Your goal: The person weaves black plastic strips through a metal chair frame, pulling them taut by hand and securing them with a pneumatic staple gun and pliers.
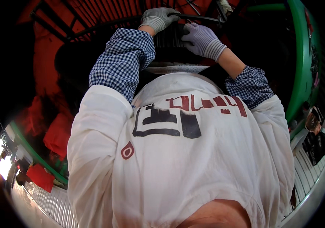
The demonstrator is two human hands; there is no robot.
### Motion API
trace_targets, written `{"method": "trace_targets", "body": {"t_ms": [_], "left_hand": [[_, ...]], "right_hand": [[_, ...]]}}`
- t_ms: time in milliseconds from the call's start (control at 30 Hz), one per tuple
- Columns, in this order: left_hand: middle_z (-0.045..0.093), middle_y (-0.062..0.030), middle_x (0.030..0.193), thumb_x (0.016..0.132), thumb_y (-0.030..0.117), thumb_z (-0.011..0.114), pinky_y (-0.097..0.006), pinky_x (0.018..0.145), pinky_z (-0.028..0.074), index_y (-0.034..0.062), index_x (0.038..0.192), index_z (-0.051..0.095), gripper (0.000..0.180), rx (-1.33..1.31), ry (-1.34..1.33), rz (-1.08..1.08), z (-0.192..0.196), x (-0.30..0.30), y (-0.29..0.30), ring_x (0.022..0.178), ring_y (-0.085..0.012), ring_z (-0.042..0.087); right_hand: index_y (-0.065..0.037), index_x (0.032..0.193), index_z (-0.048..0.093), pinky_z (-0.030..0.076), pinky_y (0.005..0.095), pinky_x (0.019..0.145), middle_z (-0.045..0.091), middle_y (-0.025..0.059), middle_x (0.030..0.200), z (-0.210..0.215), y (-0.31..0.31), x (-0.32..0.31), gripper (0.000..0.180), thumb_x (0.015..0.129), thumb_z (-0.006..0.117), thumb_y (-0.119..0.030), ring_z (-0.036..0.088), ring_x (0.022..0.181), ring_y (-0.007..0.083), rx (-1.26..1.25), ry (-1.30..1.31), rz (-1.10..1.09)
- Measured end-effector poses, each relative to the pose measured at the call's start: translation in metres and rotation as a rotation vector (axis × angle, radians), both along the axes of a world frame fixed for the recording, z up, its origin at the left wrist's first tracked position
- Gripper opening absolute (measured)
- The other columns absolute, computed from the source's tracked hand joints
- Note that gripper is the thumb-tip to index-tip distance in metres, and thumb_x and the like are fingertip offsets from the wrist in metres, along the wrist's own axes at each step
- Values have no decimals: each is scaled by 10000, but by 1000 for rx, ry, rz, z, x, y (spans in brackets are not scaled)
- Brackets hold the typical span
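My left hand [158, 19], in a grey striped knit glove, is closed with its fingertips around one end of a thin dark strip [200, 18]. The strip stretches to the right, above my other hand. My right hand [205, 41], gloved in the same striped knit, is just below it with the fingers curled inward. What its fingertips grip, if anything, is lost against the dark background. Dark parallel bars [166, 40] show dimly between the two hands. Both forearms wear blue-and-white checked sleeve covers.
A frame of black bars [52, 19] stands at the far left over a red surface [45, 57]. Curved green edging [301, 57] runs down the right side. Red cloth [58, 135] lies at the left, and a black packet [315, 148] is at the lower right.
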State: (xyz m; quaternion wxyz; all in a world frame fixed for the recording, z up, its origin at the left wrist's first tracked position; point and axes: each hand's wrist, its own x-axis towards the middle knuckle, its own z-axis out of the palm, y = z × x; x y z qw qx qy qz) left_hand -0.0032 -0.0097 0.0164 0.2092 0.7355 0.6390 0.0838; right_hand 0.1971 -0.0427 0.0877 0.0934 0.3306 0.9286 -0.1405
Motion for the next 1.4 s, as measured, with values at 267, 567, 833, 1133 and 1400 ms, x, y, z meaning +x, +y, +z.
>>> {"method": "trace_targets", "body": {"t_ms": [267,567,833,1133,1400], "left_hand": [[728,10,1091,907,625,524,-439,893,537,331,1256,656,475,-141,65,25,-11,-2,3,992,-204,687],[729,12,1072,906,635,518,-442,871,541,327,1252,656,483,-150,62,34,-10,0,4,982,-199,688],[721,16,1102,909,628,516,-452,882,538,340,1249,654,466,-109,84,26,-8,3,0,988,-206,687],[713,16,1130,906,626,512,-439,929,515,338,1243,656,465,-86,99,12,-2,8,-1,1004,-203,685],[703,1,1164,915,569,559,-398,898,548,307,1248,653,434,0,141,-18,-3,11,-3,1014,-205,685]], "right_hand": [[-65,1130,669,493,394,983,604,99,1269,-27,5,-10,272,926,585,-223,585,1147,291,-204,187,157],[-21,1177,626,495,355,945,675,154,1103,-84,9,2,284,940,493,-100,635,1002,235,-871,640,-326],[-114,1201,589,532,398,902,641,129,1078,-65,-1,-3,332,882,593,-23,639,995,337,-158,328,-38],[-105,1233,636,553,409,862,688,171,1038,-110,14,-15,310,940,599,-199,661,951,347,-392,394,-551],[-92,1260,605,523,382,913,665,153,1172,-142,53,-19,329,1000,526,-278,651,1021,292,-396,69,-376]]}}
